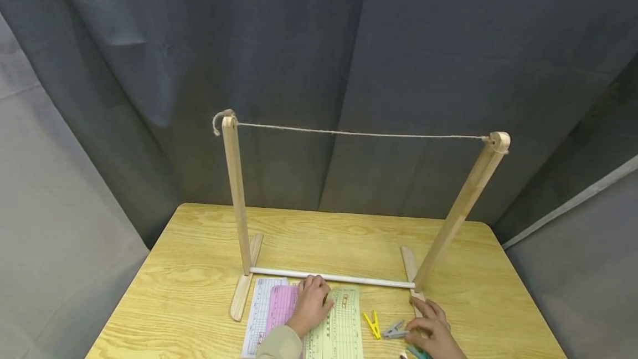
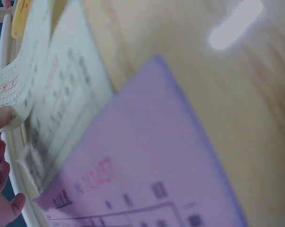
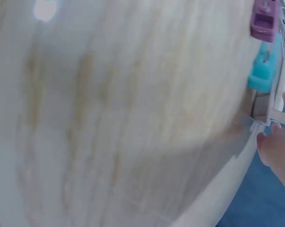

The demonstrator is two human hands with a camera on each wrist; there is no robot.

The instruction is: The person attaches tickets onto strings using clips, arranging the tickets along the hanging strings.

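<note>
My left hand [image 1: 311, 303] rests over several printed slips. Its thumb touches the side of a yellow-green slip [image 1: 346, 326]; in the left wrist view that slip's edge curls up by a digit. Left of the hand lie a purple slip [image 1: 281, 303] and a white slip [image 1: 259, 309]. My right hand [image 1: 432, 328] hovers low with fingers apart, by a grey clothespin [image 1: 394, 330] and the stand's right foot. A teal clothespin [image 1: 417, 352] sits partly under it. A yellow clothespin [image 1: 372, 324] lies farther left, and the right wrist view shows a purple clothespin [image 3: 265, 21].
A wooden stand rises behind the slips, with a left post [image 1: 236, 193], a right post [image 1: 461, 212] and a white crossbar [image 1: 349, 278]. Twine [image 1: 359, 133] runs between the post tops. The wood-grain table [image 1: 164, 292] ends at dark curtains [image 1: 279, 60].
</note>
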